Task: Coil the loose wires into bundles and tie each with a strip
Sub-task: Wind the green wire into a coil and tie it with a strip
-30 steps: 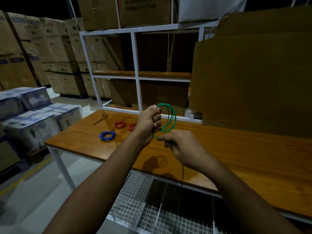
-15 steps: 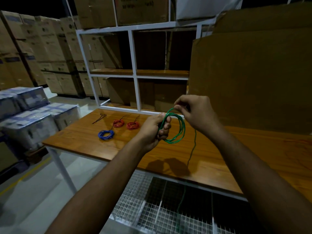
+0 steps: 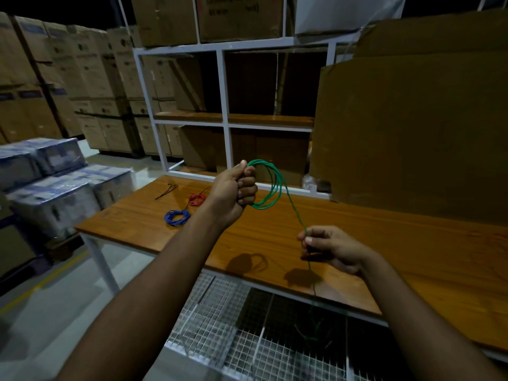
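My left hand (image 3: 236,191) grips a coil of green wire (image 3: 270,188) held up above the wooden table (image 3: 398,243). A loose strand runs from the coil down and right to my right hand (image 3: 327,246), which pinches it; the tail hangs past the table's front edge. On the table's left end lie a blue wire bundle (image 3: 177,217), a red wire bundle (image 3: 197,199) and some thin dark strips (image 3: 166,190).
A white metal shelf frame (image 3: 225,116) and a big cardboard sheet (image 3: 412,133) stand along the table's back. A wire-mesh rack (image 3: 233,334) sits under the front edge. Wrapped boxes (image 3: 55,188) and stacked cartons (image 3: 68,78) fill the left.
My right hand moved from the top of the coil down and to the right, drawing the loose strand out. The left hand kept its grip on the coil.
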The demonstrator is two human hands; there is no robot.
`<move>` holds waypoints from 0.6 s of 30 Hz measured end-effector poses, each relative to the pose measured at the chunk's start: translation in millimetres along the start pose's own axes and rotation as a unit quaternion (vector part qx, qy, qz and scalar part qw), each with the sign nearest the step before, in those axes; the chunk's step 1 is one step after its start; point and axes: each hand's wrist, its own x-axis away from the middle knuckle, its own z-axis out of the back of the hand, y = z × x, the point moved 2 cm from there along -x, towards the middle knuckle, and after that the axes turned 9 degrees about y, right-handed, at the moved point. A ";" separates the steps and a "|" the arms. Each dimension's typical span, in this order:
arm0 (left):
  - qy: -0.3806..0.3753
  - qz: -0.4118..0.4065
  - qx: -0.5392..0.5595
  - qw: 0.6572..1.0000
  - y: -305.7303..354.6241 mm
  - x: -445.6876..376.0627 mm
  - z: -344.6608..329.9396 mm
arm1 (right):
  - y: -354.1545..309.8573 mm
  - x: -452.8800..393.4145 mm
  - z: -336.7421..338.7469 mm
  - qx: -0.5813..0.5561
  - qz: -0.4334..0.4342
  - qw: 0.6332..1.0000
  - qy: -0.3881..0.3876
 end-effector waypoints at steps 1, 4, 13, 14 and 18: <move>0.007 -0.006 -0.005 1.000 0.1 -1.6 0.4 | 4.6 2.5 -6.6 0.008 0.007 0.999 0.039; 0.019 -0.026 -0.019 0.999 -2.9 -6.9 0.2 | 2.0 13.9 -41.2 0.144 0.063 0.971 0.179; 0.056 -0.070 -0.120 0.989 -21.9 -10.0 -4.7 | -74.5 71.0 -119.5 0.608 0.301 0.732 0.064; 0.056 -0.073 -0.129 0.987 -24.1 -8.5 -4.7 | -83.9 73.3 -116.7 0.587 0.333 0.728 0.116; 0.046 -0.064 -0.162 0.984 -34.9 -1.6 -6.6 | -104.3 77.8 -98.4 0.494 0.449 0.677 0.309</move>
